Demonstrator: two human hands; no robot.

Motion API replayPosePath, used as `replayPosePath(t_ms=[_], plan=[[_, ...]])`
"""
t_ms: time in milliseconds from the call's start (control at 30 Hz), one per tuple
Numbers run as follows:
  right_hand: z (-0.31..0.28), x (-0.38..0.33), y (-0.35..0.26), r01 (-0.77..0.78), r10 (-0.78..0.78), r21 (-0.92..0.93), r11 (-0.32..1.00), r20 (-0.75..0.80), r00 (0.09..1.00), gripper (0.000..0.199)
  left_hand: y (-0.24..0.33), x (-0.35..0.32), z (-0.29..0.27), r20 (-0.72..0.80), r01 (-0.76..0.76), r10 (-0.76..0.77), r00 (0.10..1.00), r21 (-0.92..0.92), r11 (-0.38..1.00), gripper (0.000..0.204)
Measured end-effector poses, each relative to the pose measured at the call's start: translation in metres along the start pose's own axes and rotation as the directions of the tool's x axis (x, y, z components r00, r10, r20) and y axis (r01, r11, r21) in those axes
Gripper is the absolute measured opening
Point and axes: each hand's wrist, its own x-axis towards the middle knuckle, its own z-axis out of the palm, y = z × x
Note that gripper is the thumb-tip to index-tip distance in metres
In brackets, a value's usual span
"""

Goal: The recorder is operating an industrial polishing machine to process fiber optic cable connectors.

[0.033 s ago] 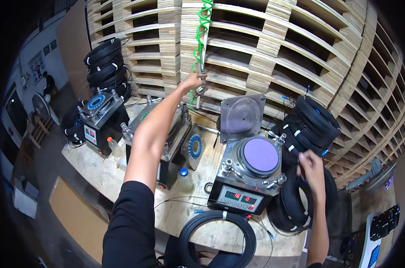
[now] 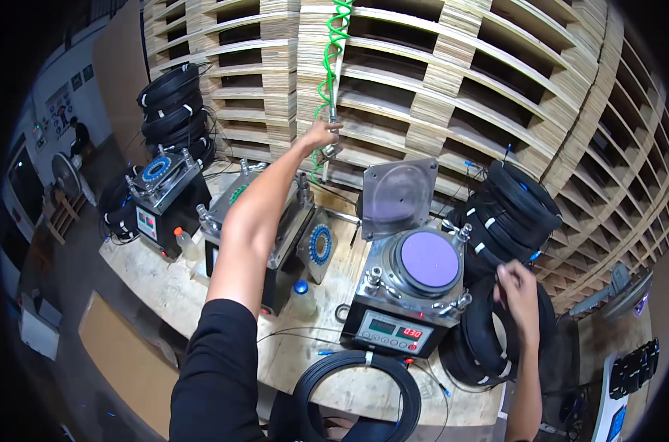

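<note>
My left hand [image 2: 321, 138] is stretched far forward. It is closed around a metal air blow gun [image 2: 330, 152] that hangs from a green coiled hose [image 2: 338, 29]. My right hand [image 2: 518, 291] is raised to the right of the nearest machine, its fingers curled together; whatever they pinch, if anything, is hidden. Between my arms stands a polishing machine [image 2: 389, 331] with a round purple pad [image 2: 430, 259] on top and a lit display on its front. Behind the pad, a square metal plate [image 2: 399, 197] stands upright.
Coils of black cable [image 2: 515, 202] are stacked at the right, and another coil [image 2: 358, 361] lies at the table's front edge. A bottle with a blue cap [image 2: 302, 293] and a round blue-ringed fixture [image 2: 320, 244] are beside my left arm. Wooden pallets [image 2: 452, 88] form the back wall.
My right hand has shifted slightly down, and the dark piece seen at its fingertips no longer shows. The machine's display reads differently. My left hand stays on the air blow gun.
</note>
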Motion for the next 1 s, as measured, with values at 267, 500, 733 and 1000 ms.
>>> replayPosePath(t_ms=[267, 500, 733, 1000], plan=[[-0.048, -0.059, 0.038, -0.163, 0.168, 0.042, 0.986, -0.174, 0.97, 0.025, 0.042, 0.004, -0.002, 0.132, 0.112, -0.063, 0.989, -0.405, 0.908, 0.062], [-0.018, -0.021, -0.011, 0.047, -0.043, 0.093, 0.995, -0.044, 0.998, 0.018, 0.109, -0.089, -0.118, 0.113, -0.148, 0.223, 0.968, -0.459, 0.876, 0.045], [0.038, 0.037, -0.123, 0.241, -0.282, 0.149, 0.959, 0.442, 0.851, 0.047, 0.229, -0.222, -0.145, 0.36, -0.137, 0.461, 0.811, -0.65, 0.748, 0.041], [0.053, 0.042, -0.163, 0.076, -0.456, 0.487, 0.87, 0.738, 0.497, 0.054, 0.303, -0.278, -0.105, 0.503, -0.43, 0.586, 0.636, -0.4, 0.81, 0.036]])
